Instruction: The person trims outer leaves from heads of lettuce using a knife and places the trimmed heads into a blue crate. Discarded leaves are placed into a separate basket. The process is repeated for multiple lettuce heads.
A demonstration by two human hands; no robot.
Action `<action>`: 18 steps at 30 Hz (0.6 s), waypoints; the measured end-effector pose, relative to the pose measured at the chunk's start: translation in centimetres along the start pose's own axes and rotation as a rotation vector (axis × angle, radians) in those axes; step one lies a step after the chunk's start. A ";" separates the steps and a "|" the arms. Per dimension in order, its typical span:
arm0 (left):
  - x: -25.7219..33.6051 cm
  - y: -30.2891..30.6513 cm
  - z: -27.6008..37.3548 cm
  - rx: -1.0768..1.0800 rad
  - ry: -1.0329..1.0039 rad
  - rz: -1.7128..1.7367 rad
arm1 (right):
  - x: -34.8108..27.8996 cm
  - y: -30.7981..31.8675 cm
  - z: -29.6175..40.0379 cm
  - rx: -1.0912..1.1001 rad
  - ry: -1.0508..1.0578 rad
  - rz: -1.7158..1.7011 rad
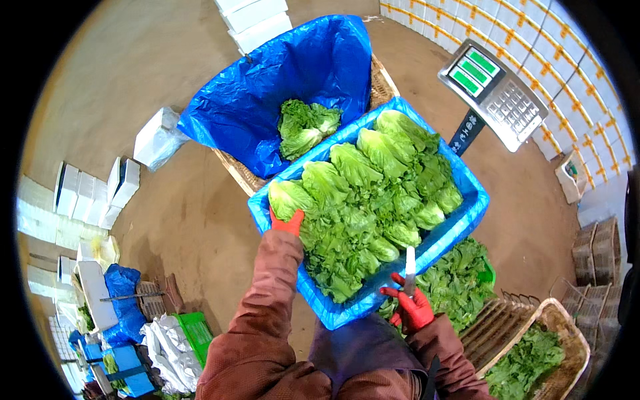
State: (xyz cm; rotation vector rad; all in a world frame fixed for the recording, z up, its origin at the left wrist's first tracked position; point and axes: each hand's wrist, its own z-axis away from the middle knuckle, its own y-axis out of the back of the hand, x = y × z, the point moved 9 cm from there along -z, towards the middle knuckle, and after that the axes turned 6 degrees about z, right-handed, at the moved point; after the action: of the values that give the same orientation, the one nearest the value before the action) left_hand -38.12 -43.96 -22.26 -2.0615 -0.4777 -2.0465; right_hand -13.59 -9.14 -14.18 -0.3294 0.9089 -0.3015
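A crate lined with blue plastic film stands before me, filled with rows of green lettuce heads. My left hand, in a red glove, rests on the lettuce head in the crate's left corner; its fingertips are partly hidden. My right hand, also red-gloved, holds a knife with its blade pointing up, beside the crate's near right edge. Beyond the crate, a basket lined with blue plastic holds loose lettuce near its right side.
A weighing scale's display stands on a post at the right. Below right are a green crate of leaves and a pale basket with greens. White foam boxes and a green crate lie left. Stacked boxes line the far right.
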 end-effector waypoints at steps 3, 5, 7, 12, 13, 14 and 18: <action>-0.4 0.2 0.1 -0.168 0.087 0.024 | 0.6 1.3 0.8 0.035 -0.005 -0.052; -0.6 0.3 -0.9 -0.209 0.082 -0.071 | 0.5 1.9 1.9 0.047 -0.012 -0.078; 0.0 0.4 -2.4 -0.206 0.024 -0.251 | 0.8 2.9 2.6 0.068 -0.004 -0.084; 3.0 2.5 -1.4 -0.168 -0.163 -0.551 | 3.8 3.6 4.3 -0.011 0.032 0.091; 4.5 3.8 -0.3 -0.112 -0.200 -0.622 | 3.0 1.7 5.9 -0.113 -0.030 0.071; 5.6 3.9 0.7 -0.079 -0.241 -0.686 | 3.5 1.5 7.0 -0.171 0.081 0.007; 9.8 0.4 6.7 0.008 -0.375 -0.854 | 4.9 12.4 12.7 0.132 0.287 0.169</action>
State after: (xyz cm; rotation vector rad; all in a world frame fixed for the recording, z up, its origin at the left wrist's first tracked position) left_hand -31.80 -41.07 -12.65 -2.5084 -1.6640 -1.9594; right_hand 0.91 2.09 -15.47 -0.0866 1.1856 -0.2543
